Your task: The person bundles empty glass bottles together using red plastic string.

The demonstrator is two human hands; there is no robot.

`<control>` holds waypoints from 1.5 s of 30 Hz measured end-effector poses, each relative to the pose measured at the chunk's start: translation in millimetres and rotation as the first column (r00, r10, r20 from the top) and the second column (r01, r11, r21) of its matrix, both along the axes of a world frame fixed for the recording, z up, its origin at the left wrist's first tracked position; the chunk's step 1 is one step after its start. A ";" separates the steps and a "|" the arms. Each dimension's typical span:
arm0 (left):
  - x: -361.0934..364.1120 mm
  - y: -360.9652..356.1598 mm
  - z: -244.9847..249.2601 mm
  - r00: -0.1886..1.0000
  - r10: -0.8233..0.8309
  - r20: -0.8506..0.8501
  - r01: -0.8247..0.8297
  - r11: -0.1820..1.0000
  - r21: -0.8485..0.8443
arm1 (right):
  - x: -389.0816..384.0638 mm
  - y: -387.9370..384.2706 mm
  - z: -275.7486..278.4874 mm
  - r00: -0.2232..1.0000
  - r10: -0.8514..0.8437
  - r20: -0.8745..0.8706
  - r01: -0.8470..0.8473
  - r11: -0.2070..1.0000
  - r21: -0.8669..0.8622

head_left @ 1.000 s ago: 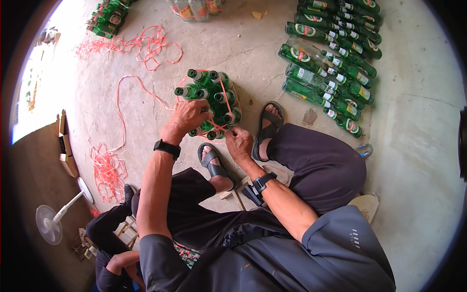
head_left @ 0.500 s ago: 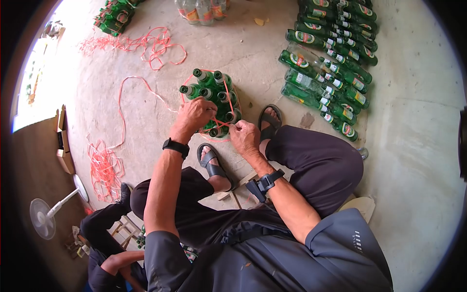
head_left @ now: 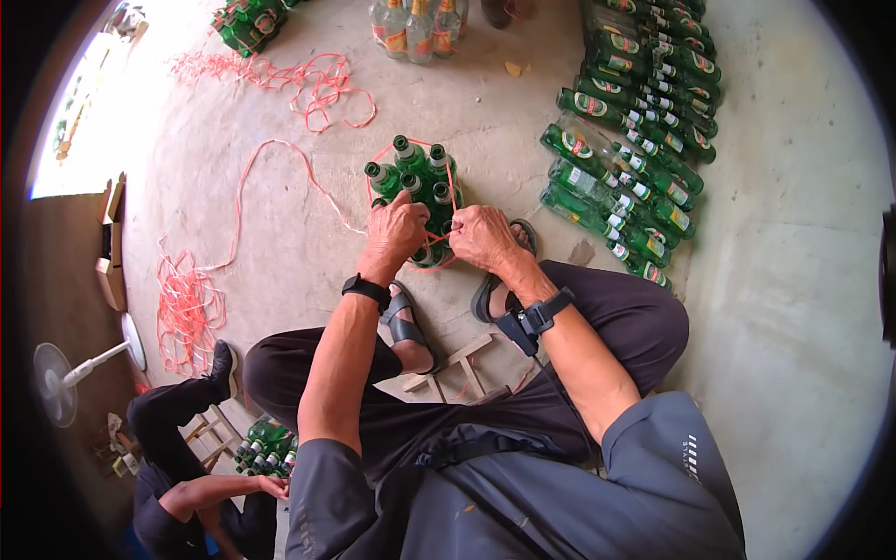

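Note:
Several upright green bottles (head_left: 411, 161) stand packed together on the floor in front of me, with pink twine (head_left: 452, 183) looped around and across them. My left hand (head_left: 399, 227) is closed on the twine at the bundle's near left side. On the near right side, my right hand (head_left: 482, 235) pinches the twine too, its knuckles up. A short stretch of twine runs between both hands over the bottle necks. My hands partly cover the nearest bottles. From the left hand's side, a loose strand trails left along the floor.
Twine piles (head_left: 189, 303) lie at left and upper left. Rows of green bottles (head_left: 597, 154) lie at right. Clear bottles (head_left: 420, 33) stand at the top. A wooden stool frame (head_left: 459, 366) is between my feet. A co-worker (head_left: 201, 495) and a fan (head_left: 58, 383) are lower left.
My hands have moved slightly right and closer together at the bundle's near side. The camera view has shifted, showing more of the co-worker and the bottles beside them.

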State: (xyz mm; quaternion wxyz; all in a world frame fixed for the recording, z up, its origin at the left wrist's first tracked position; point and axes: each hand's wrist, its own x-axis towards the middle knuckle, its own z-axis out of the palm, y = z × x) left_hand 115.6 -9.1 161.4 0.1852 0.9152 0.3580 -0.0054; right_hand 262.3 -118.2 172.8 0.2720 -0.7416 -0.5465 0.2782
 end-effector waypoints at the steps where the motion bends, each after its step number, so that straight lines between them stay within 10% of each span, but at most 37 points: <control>1: -0.5 -0.1 -2.3 1.000 0.001 0.011 -0.001 1.000 0.012 | 3.3 4.1 0.8 1.000 0.008 0.006 -0.008 1.000 -0.001; 9: -4.8 -1.6 -15.0 0.997 -0.046 0.068 0.041 0.997 0.072 | 14.4 36.8 -17.5 0.981 0.118 0.155 -0.122 0.992 0.020; 25: -2.4 -7.7 1.0 0.998 -0.035 0.058 0.031 0.997 0.074 | 45.1 23.9 -40.3 0.953 -0.012 -0.302 -0.029 0.991 -0.129; 45: 1.5 -9.5 2.1 0.979 -0.129 0.158 0.102 0.980 0.171 | 49.8 16.5 -95.2 0.894 0.055 -0.444 -0.088 0.995 -0.054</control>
